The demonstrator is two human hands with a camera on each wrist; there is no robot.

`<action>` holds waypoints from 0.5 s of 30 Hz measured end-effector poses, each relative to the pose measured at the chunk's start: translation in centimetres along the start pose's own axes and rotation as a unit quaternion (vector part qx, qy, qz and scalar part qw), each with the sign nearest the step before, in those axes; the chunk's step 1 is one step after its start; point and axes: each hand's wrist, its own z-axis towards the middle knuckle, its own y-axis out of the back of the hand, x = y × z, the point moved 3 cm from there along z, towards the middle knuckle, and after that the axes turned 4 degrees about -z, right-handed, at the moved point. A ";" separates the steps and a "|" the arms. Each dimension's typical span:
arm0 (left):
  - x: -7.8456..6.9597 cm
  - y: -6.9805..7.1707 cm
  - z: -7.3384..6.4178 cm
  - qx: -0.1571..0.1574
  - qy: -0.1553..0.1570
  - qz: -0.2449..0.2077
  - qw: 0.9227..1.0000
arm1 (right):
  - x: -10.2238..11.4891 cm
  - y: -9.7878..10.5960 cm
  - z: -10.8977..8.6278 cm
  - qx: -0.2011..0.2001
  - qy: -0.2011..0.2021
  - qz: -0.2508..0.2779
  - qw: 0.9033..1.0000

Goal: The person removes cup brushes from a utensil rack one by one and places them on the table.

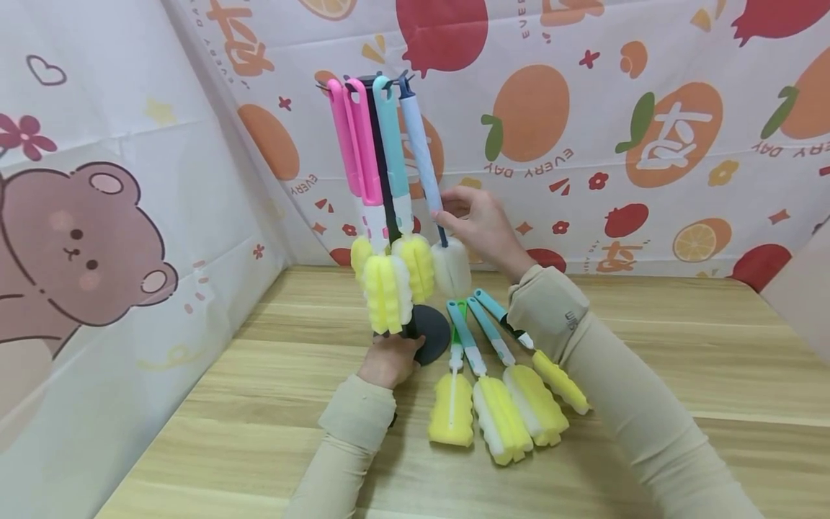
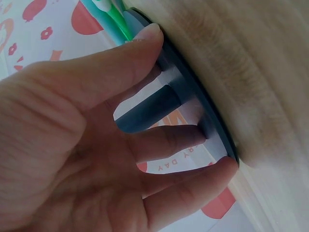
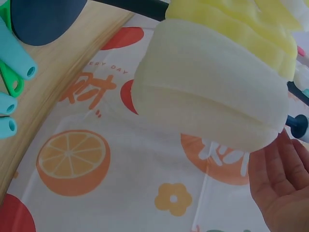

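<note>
A black stand (image 1: pixel 389 173) stands upright with pink-handled brushes (image 1: pixel 365 144), a teal-handled brush (image 1: pixel 390 137) and a light-blue-handled brush (image 1: pixel 421 151) at its top hooks, sponge heads down. My left hand (image 1: pixel 389 360) presses its thumb and spread fingertips on the stand's round base (image 2: pixel 193 87), around the pole (image 2: pixel 149 108). My right hand (image 1: pixel 483 223) pinches the lower end of the light blue handle, just above its white sponge head (image 3: pixel 207 87). That handle's top loop is at a hook. In the right wrist view the fingertips are partly hidden behind the sponge.
Several brushes with yellow sponge heads (image 1: pixel 502 418) and teal or green handles lie on the wooden table (image 1: pixel 259 432), right of the base and beside my right sleeve. A fruit-print cloth (image 1: pixel 583 144) hangs behind; a bear-print cloth (image 1: pixel 84 238) hangs at left.
</note>
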 end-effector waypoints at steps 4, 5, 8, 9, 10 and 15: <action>0.0 -0.2 0.1 0.006 0.005 -0.002 1.000 | -0.1 -0.4 0.1 0.004 -0.009 -0.020 1.000; 0.0 -0.2 0.1 0.006 0.005 -0.002 1.000 | -0.1 -0.4 0.1 0.004 -0.011 -0.023 1.000; 0.0 -0.3 0.2 0.004 0.003 -0.002 1.000 | -0.1 -0.5 0.1 0.005 -0.010 -0.034 0.999; 0.0 -0.3 0.2 0.004 0.003 -0.003 1.000 | -0.1 -0.5 0.1 0.005 -0.008 -0.036 0.999; 0.0 -0.3 0.2 0.003 0.003 -0.003 1.000 | -0.1 -0.5 0.1 0.004 -0.007 -0.038 0.999; 0.1 -0.2 0.2 -0.002 0.001 -0.006 1.000 | 0.0 -0.4 0.2 0.003 -0.002 -0.039 0.999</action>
